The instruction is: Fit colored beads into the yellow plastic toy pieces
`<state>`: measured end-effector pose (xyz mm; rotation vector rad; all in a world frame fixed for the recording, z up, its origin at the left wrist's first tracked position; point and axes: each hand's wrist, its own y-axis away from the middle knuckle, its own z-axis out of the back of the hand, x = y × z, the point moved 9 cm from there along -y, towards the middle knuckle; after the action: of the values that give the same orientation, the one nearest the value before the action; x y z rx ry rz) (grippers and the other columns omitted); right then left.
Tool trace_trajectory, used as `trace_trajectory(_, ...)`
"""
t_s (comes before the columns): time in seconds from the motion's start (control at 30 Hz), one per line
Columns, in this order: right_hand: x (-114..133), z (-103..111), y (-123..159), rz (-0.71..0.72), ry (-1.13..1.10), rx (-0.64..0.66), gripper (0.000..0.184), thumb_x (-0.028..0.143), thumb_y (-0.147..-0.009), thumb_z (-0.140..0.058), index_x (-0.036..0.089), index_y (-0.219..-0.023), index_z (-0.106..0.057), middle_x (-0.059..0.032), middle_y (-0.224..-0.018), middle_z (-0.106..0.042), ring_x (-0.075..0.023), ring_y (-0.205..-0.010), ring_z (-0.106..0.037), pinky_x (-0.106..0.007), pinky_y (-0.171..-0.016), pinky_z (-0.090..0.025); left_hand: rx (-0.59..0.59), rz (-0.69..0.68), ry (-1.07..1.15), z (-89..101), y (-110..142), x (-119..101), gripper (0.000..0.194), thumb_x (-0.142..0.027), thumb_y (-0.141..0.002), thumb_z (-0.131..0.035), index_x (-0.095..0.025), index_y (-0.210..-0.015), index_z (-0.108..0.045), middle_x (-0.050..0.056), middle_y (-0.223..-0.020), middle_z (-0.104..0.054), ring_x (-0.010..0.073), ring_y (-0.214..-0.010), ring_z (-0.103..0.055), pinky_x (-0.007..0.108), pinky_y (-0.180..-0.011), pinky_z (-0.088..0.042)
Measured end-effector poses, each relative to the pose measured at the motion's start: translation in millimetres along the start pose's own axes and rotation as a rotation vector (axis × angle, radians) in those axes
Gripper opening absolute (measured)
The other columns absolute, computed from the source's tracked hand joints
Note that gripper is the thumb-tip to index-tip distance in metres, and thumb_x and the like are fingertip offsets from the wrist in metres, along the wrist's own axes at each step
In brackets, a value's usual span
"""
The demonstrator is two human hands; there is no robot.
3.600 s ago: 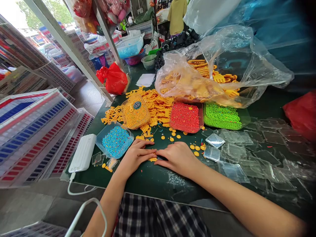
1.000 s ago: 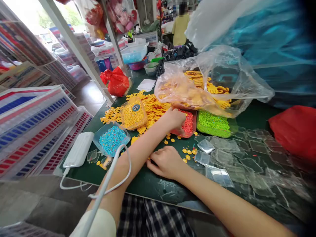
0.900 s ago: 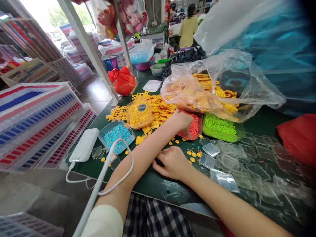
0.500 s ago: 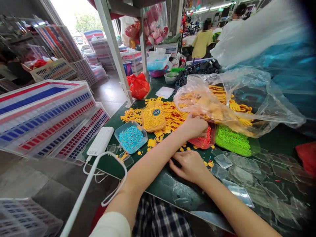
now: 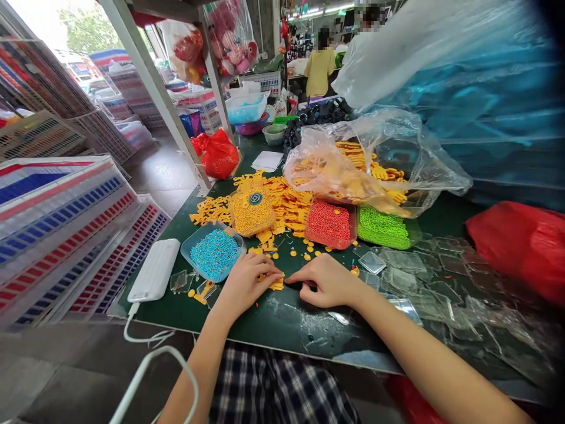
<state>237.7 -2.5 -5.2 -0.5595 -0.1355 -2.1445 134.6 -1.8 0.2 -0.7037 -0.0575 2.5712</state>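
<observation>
Two hands [image 5: 247, 285], four bead trays [image 5: 186, 250] — perhaps two co-workers [image 5: 319, 72].

Tabletop [image 5: 276, 328]: dark green; scuffs are seen near the front edge.
Left end: a white power bank [image 5: 154, 271] and a tray of blue beads [image 5: 186, 249] are placed.
Middle: yellow plastic pieces [image 5: 291, 197] are heaped around a tray of yellow beads [image 5: 253, 232]; yellow discs [image 5: 308, 257] are scattered in front.
Right: a red tray [image 5: 329, 243] and a green tray [image 5: 414, 231], bead-filled, are set side by side; clear plastic squares [image 5: 405, 261] are spread.
Back: white paper [image 5: 267, 161] is laid.
</observation>
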Motion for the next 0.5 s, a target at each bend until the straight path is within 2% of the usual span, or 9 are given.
trace_trajectory(0.2,2.5,-6.8,-3.1,0.006,0.018,0.034,0.042,0.019,-0.073,-0.049,0.025,-0.104,-0.075,-0.0031,-0.063,-0.071,-0.0126,-0.055,-0.055,-0.023,-0.054,-0.029,-0.01,-0.033,-0.008,-7.3,11.5,7.0,0.019,-0.035,-0.092,-0.059,-0.028,-0.089,-0.076,0.003,-0.094,-0.07,0.0212,-0.088,-0.059,0.039,-0.082,-0.044)
trace_trajectory(0.5,3.1,-10.4,-4.0,0.004,0.04,0.031,0.04,0.021,-0.073,-0.05,0.027,-0.103,-0.076,-0.0029,-0.059,-0.069,-0.0119,-0.049,-0.05,-0.025,-0.053,-0.024,-0.033,-0.023,0.049,-10.1,14.8,11.8,0.017,-0.036,-0.09,-0.061,-0.032,-0.095,-0.077,0.004,-0.094,-0.068,0.0218,-0.088,-0.056,0.037,-0.079,-0.046)
